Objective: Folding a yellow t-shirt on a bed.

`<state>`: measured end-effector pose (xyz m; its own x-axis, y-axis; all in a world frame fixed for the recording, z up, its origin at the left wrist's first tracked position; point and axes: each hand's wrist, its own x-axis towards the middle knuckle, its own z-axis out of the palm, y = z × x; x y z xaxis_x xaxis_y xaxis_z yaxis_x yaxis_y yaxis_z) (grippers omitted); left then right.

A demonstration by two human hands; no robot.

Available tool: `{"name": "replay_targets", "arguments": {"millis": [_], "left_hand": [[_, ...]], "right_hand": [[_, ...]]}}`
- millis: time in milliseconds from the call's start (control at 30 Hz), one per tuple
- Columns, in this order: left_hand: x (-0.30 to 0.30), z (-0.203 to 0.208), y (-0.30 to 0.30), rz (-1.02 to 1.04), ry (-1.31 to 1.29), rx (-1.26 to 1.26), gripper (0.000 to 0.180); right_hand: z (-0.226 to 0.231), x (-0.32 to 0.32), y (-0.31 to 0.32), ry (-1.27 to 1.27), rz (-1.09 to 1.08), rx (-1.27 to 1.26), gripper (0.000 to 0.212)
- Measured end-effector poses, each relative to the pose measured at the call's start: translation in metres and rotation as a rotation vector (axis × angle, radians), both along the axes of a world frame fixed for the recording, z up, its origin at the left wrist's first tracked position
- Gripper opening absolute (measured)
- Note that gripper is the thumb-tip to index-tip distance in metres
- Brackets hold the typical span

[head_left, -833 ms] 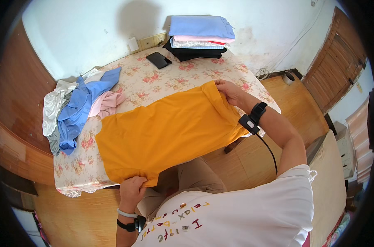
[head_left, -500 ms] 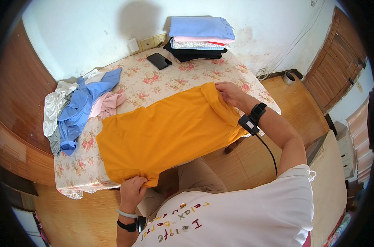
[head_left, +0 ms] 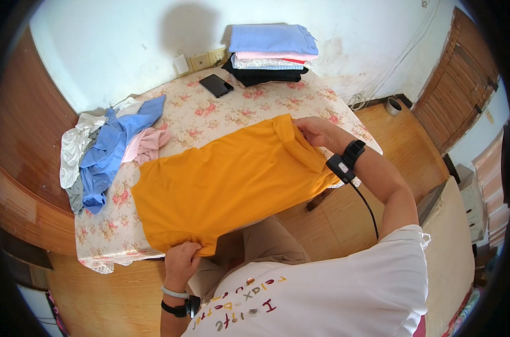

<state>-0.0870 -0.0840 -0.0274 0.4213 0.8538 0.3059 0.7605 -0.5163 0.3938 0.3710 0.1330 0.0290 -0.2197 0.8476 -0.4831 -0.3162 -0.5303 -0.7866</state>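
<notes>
A yellow-orange T-shirt lies stretched across the near part of the table, its near edge hanging over toward my lap. My left hand pinches the sleeve at its near left corner. At the far right end, my right hand grips the hem, where the cloth is partly turned over; its fingertips are partly hidden by the fabric. To the left of the shirt is a loose heap of clothes, with a blue garment, a white one and a pink one.
A floral tablecloth covers the table. Toward the wall stand a stack of folded clothes and a black phone. A cable hangs from the device on my right wrist. A roll of tape sits on the floor.
My right hand has shifted very slightly at the hem, its fingers a little further into the fold. The shirt and my left hand stay nearly where they were.
</notes>
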Motion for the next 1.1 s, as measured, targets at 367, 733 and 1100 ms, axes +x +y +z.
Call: {"name": "replay_targets", "arguments": {"millis": [367, 733, 1100], "left_hand": [[0.001, 0.000, -0.002, 0.010, 0.005, 0.050, 0.018], [-0.001, -0.001, -0.001, 0.003, -0.009, 0.033, 0.018], [0.001, -0.001, 0.000, 0.000, -0.025, 0.018, 0.018]], "right_hand": [[-0.016, 0.024, 0.009, -0.765, -0.275, 0.406, 0.022], [-0.020, 0.043, -0.037, -0.946, -0.145, 0.402, 0.022], [-0.011, 0.044, -0.112, -1.029, 0.114, 0.504, 0.026]]}}
